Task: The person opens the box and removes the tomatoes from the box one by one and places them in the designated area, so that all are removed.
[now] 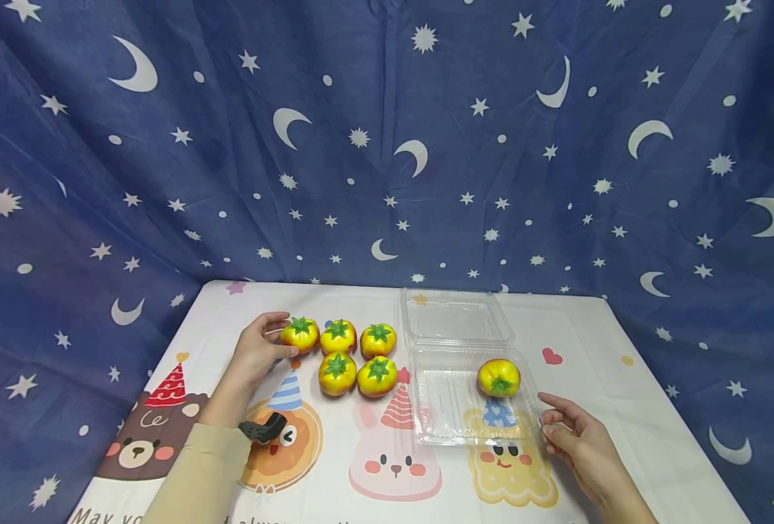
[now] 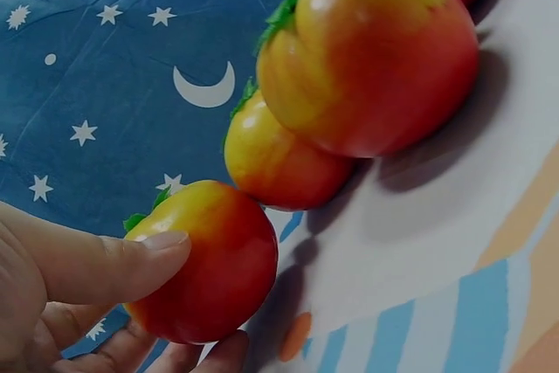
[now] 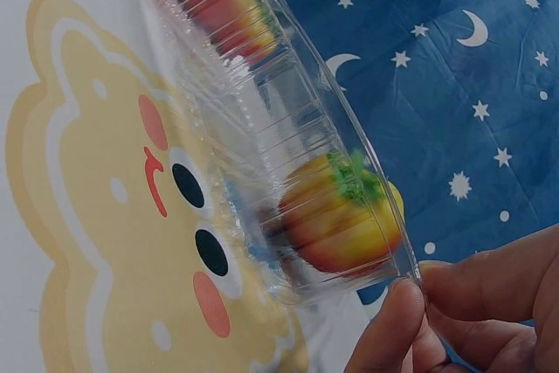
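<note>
In the head view my left hand [image 1: 254, 355] is at the far-left tomato [image 1: 300, 336] of the back row, a yellow-red fruit with a green leafy top. The left wrist view shows the thumb [image 2: 131, 266] across its near side and fingers curled beneath it. A clear plastic clamshell box [image 1: 442, 407] stands with its lid [image 1: 455, 320] folded back. One tomato [image 1: 500, 378] lies in the box's right half, its green top facing the front. My right hand [image 1: 580, 444] pinches the box's right rim [image 3: 412, 264] between thumb and fingers.
Several more tomatoes [image 1: 378, 376] sit close together in two rows between the left hand and the box. The white tablecloth [image 1: 334, 451] carries cartoon prints. A blue curtain [image 1: 361, 175] with moons and stars hangs behind the table. A black strap [image 1: 264, 428] is on the left wrist.
</note>
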A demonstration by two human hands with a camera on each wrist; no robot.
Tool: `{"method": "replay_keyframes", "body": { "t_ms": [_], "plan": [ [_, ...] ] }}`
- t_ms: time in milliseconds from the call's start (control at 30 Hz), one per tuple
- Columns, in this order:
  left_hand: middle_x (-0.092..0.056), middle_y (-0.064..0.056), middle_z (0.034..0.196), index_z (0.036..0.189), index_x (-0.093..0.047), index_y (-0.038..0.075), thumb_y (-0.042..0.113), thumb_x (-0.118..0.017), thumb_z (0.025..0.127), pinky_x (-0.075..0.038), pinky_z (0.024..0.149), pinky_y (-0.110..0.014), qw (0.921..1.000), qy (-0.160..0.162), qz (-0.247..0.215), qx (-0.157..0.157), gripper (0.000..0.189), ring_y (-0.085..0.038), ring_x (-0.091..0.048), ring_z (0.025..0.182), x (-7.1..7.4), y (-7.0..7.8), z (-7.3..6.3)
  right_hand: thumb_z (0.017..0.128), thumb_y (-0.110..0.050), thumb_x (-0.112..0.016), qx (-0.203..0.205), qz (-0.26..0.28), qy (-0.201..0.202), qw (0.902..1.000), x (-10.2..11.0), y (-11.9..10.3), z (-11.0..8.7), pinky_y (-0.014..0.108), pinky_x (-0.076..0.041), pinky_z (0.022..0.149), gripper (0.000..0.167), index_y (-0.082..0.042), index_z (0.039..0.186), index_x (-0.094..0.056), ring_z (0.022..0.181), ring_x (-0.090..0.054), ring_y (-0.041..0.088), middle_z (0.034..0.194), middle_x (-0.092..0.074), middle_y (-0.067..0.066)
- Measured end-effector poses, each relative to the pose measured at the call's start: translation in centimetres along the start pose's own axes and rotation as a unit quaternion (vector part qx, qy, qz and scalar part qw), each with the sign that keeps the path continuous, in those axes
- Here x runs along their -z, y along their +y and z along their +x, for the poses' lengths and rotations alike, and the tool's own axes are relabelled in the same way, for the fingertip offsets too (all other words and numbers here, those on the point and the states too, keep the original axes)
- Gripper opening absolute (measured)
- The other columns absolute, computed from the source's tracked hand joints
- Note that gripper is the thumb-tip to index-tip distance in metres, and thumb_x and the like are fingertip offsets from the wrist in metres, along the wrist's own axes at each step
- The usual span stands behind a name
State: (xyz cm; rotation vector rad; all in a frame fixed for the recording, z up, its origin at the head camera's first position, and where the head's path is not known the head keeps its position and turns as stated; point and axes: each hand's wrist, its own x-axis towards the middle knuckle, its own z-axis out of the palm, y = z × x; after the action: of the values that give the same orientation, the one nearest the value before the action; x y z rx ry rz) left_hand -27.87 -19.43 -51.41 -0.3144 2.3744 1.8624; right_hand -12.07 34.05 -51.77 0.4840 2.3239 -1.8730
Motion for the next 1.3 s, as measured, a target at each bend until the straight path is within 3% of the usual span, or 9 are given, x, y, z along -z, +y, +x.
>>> {"method": "replay_keyframes", "body": {
  "t_ms": [233, 333, 433, 500, 567, 700, 800, 1300],
  "plan": [
    [-0.052, -0.021, 0.154, 0.160, -0.045, 0.008, -0.017, -0.077, 0.082, -0.057, 0.081, -0.012, 0.9999, -0.002, -0.007, -0.012, 0.088, -0.036, -0.057, 0.135, -0.25, -0.58, 0.08, 0.100, 0.005, -0.061, 0.003, 0.003, -0.001, 1.0000, 0.02, 0.09, 0.06, 0.025, -0.061, 0.070, 0.066, -0.001, 0.161, -0.039, 0.082, -0.062, 0.010, 0.105, -0.060, 0.001],
    [-0.053, -0.019, 0.153, 0.160, -0.046, 0.009, -0.016, -0.078, 0.082, -0.060, 0.095, -0.019, 0.9999, -0.001, -0.002, -0.014, 0.088, -0.035, -0.057, 0.135, -0.38, -0.73, 0.13, 0.100, 0.006, -0.061, 0.002, 0.005, 0.001, 1.0000, 0.02, 0.13, 0.02, 0.025, -0.061, 0.070, 0.066, -0.001, 0.161, -0.039, 0.082, -0.061, 0.011, 0.104, -0.060, 0.002],
    [-0.054, -0.018, 0.151, 0.159, -0.047, 0.010, -0.016, -0.079, 0.081, -0.056, 0.113, -0.033, 0.9999, 0.000, 0.007, -0.014, 0.088, -0.034, -0.057, 0.135, -0.45, -0.81, 0.23, 0.100, 0.006, -0.061, 0.001, 0.006, 0.002, 1.0000, 0.01, 0.11, -0.02, 0.025, -0.061, 0.070, 0.066, -0.001, 0.161, -0.039, 0.082, -0.061, 0.012, 0.104, -0.060, 0.002],
    [-0.054, -0.018, 0.150, 0.159, -0.047, 0.009, -0.016, -0.080, 0.080, -0.054, 0.117, -0.039, 0.9998, 0.000, 0.011, -0.016, 0.089, -0.034, -0.057, 0.134, -0.43, -0.82, 0.24, 0.100, 0.006, -0.061, 0.000, 0.004, 0.002, 1.0000, 0.00, 0.09, -0.04, 0.025, -0.061, 0.070, 0.066, -0.001, 0.162, -0.039, 0.083, -0.061, 0.011, 0.105, -0.060, 0.002],
    [-0.054, -0.018, 0.149, 0.158, -0.047, 0.010, -0.017, -0.079, 0.079, -0.055, 0.114, -0.036, 0.9998, 0.001, 0.012, -0.015, 0.089, -0.033, -0.057, 0.132, -0.42, -0.83, 0.29, 0.100, 0.006, -0.061, -0.001, 0.003, 0.002, 1.0000, -0.01, 0.06, -0.04, 0.025, -0.061, 0.070, 0.066, -0.001, 0.162, -0.039, 0.083, -0.061, 0.011, 0.105, -0.060, 0.002],
    [-0.053, -0.019, 0.147, 0.157, -0.047, 0.008, -0.019, -0.078, 0.077, -0.053, 0.094, -0.017, 0.9998, 0.001, 0.013, -0.015, 0.089, -0.030, -0.056, 0.124, -0.43, -0.88, 0.35, 0.100, 0.006, -0.060, -0.002, 0.005, 0.002, 1.0000, -0.02, 0.04, -0.02, 0.025, -0.061, 0.071, 0.066, -0.002, 0.162, -0.039, 0.083, -0.061, 0.011, 0.105, -0.060, 0.002],
    [-0.053, -0.020, 0.146, 0.156, -0.046, 0.006, -0.020, -0.079, 0.077, -0.051, 0.083, -0.010, 0.9998, -0.001, 0.014, -0.015, 0.089, -0.029, -0.055, 0.120, -0.45, -0.95, 0.39, 0.100, 0.006, -0.060, -0.001, 0.005, 0.002, 1.0000, -0.01, 0.06, 0.00, 0.025, -0.061, 0.071, 0.066, -0.002, 0.162, -0.039, 0.083, -0.061, 0.011, 0.105, -0.060, 0.002],
    [-0.051, -0.023, 0.147, 0.161, -0.039, 0.003, -0.018, -0.081, 0.078, -0.056, 0.084, -0.010, 0.9996, -0.023, -0.008, -0.013, 0.095, -0.035, -0.057, 0.130, 0.11, -0.88, 0.19, 0.100, 0.007, -0.061, 0.001, 0.004, 0.000, 1.0000, 0.03, 0.10, 0.00, 0.025, -0.061, 0.071, 0.067, -0.001, 0.162, -0.038, 0.082, -0.061, 0.011, 0.106, -0.061, 0.002]
  ]
}}
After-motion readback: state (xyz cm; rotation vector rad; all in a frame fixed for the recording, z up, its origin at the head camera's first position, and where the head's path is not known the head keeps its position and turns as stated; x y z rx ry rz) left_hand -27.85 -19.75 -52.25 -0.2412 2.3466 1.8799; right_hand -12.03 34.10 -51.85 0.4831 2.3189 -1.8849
